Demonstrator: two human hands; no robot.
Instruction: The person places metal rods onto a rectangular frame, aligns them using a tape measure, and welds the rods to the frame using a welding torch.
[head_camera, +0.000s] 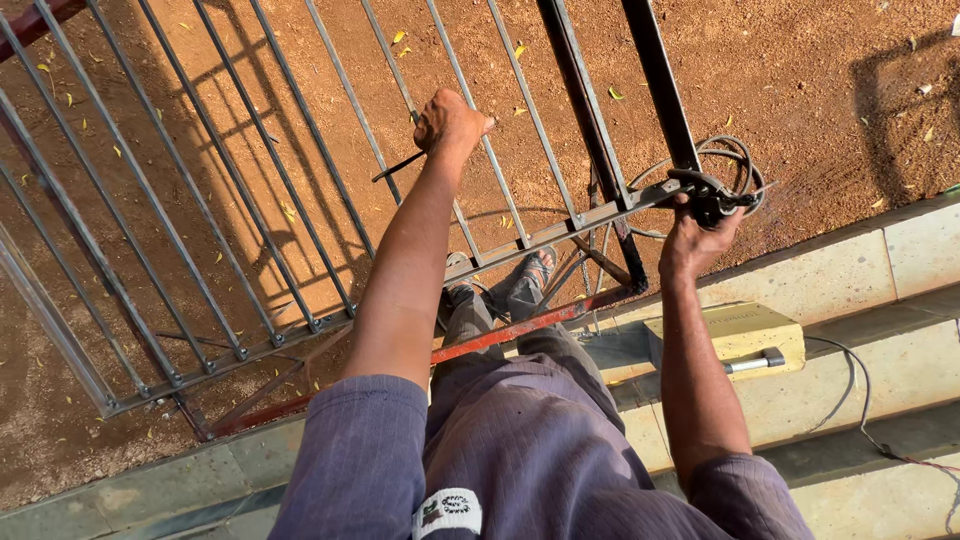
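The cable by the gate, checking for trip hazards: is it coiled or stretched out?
Coiled. The cable lies in loops on the dirt behind the right hand holding the clamp.

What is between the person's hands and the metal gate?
Nothing visible. The left hand already grips a bar of the metal gate. The right hand holds a black tool against the gate's rail by the corner.
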